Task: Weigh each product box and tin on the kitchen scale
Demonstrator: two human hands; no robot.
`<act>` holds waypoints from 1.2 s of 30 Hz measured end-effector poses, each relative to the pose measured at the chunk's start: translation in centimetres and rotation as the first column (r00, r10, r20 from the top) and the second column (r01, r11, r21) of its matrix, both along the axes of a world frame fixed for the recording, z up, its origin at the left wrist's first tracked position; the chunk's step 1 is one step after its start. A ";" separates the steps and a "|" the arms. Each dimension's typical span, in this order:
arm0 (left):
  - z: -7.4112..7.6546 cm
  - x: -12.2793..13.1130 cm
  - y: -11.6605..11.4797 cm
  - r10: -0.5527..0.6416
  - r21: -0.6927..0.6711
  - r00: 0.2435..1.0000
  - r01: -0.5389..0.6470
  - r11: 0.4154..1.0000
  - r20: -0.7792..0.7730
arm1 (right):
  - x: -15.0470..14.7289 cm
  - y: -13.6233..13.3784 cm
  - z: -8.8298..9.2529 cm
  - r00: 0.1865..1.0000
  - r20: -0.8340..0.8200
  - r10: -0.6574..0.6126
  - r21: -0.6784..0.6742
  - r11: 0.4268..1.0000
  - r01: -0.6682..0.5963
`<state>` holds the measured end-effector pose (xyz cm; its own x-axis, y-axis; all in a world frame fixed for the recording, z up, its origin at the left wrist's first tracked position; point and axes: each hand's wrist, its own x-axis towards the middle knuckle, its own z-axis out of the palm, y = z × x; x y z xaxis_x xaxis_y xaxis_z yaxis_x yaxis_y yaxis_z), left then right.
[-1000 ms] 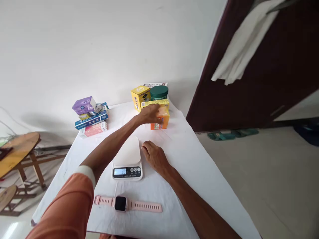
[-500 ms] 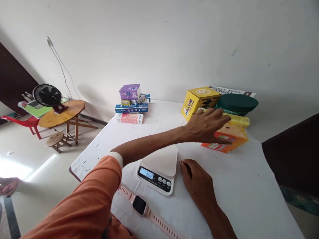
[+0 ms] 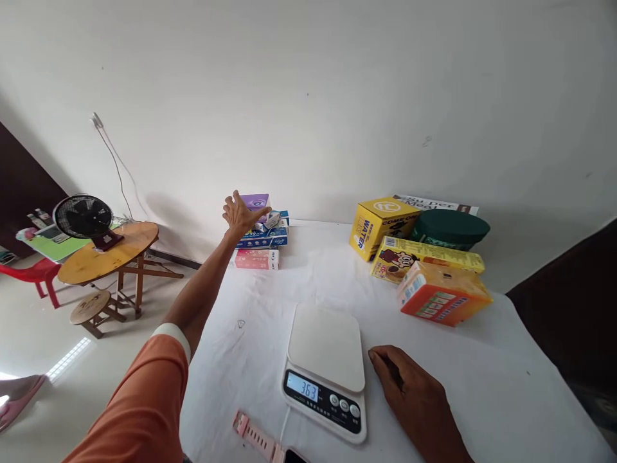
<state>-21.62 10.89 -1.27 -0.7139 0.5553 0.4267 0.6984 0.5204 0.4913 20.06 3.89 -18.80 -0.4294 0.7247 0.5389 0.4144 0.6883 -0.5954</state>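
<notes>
My left hand (image 3: 242, 215) is stretched out to the back left with its fingers spread, in front of the purple pack (image 3: 255, 201) on top of a stack of boxes. Nothing shows in its grasp. My right hand (image 3: 417, 389) rests on the white cloth with its fingers curled together; whatever may be inside is hidden. Just left of it stands a white scale (image 3: 328, 350) with a bare plate, its display reading 363. Below the stack's blue boxes (image 3: 265, 238) lies a pink box (image 3: 257, 259).
At the right are a yellow cube box (image 3: 380, 225), a long yellow box (image 3: 427, 254), an orange pack (image 3: 446, 292) and a green round container (image 3: 450, 226). A pink-strapped watch (image 3: 260, 440) lies near the front edge. A fan (image 3: 84, 217) stands on a side table.
My left hand has swung from above the orange pack across to the stack at the left. The view has shifted. The display went from 362 to 363.
</notes>
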 end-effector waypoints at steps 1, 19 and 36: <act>-0.1 0.1 0.7 0.000 -0.021 1.000 0.001 1.000 0.023 | 0.0 0.0 0.0 1.000 -0.002 -0.001 -0.007 1.000 0.001; -2.0 7.4 -9.6 -0.512 0.190 0.839 0.542 0.819 -0.183 | -0.6 -0.5 1.4 0.999 -0.042 -0.025 -0.170 0.985 0.017; -9.6 17.3 -18.6 -0.696 0.100 0.716 0.698 0.710 -0.052 | -0.3 -1.1 2.6 0.952 -0.234 -0.199 -0.425 0.901 0.084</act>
<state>-4.34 -7.71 -10.87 -0.1374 0.8451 0.5167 0.8471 -0.1701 0.5035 19.80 2.80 -16.20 -0.1891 0.9460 0.2634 0.2762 0.3086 -0.9102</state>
